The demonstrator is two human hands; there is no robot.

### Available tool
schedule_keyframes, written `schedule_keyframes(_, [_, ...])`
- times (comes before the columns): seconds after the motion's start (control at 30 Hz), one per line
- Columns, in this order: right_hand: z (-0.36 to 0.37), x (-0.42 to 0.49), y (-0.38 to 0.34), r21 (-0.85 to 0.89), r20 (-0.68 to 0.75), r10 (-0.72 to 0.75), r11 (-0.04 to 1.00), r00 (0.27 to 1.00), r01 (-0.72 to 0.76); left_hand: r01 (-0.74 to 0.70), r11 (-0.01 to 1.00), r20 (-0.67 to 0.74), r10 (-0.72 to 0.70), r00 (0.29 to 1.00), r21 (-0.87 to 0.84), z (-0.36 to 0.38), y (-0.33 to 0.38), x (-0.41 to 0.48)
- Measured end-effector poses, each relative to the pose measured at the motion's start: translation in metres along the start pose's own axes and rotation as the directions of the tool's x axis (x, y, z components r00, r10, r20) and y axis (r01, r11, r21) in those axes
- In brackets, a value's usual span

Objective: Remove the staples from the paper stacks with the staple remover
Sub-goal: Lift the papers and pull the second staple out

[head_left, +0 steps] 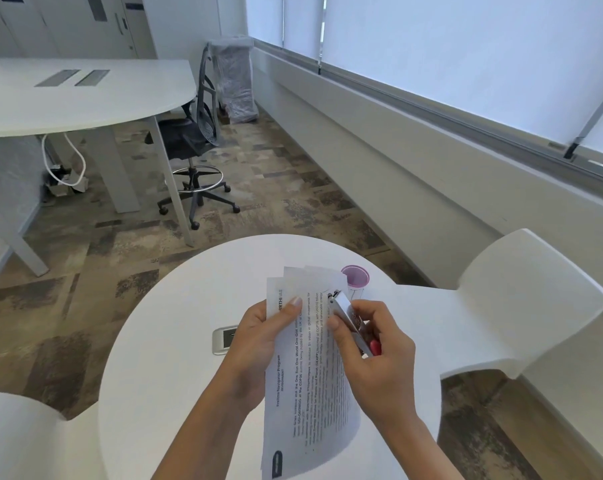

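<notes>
Silvery staple remover point(349, 319), gripped by the right hand point(379, 362), meets the far corner of the paper stack point(303, 375) that the left hand point(255, 344) pinches, raised off the surface point(161, 341). Sheets fan apart there, so this staple seems mid-removal or just freed; no other stacks show.

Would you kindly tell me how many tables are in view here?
2. One round table is in the foreground, under the paper stack. One larger curved table stands at the upper left, beside the black chair. More may be out of frame.
</notes>
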State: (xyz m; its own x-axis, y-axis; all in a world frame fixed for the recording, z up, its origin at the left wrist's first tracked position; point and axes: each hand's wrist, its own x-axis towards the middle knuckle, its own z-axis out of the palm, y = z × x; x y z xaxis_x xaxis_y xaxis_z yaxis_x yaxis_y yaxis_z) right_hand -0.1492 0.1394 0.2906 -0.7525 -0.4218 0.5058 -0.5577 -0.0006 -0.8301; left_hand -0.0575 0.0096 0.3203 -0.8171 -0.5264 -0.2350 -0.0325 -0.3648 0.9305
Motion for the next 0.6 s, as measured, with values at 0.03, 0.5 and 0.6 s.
schedule_keyframes(0.03, [-0.001,-0.001,-0.001,-0.006,0.008,-0.013,1.0,1.0,0.013,0.0,1.0,0.006,0.0,1.0,0.001,0.001,0.002,-0.001])
schedule_keyframes(0.5, [-0.01,-0.01,-0.002,-0.081,0.009,-0.016,0.997,1.0,0.016,0.018,0.985,0.023,-0.022,0.999,0.169,0.016,0.009,-0.008])
schedule_keyframes(0.6, [-0.011,-0.011,-0.003,-0.096,-0.01,-0.002,0.995,1.0,0.001,0.031,0.989,0.007,-0.032,0.999,0.146,0.018,0.007,-0.01])
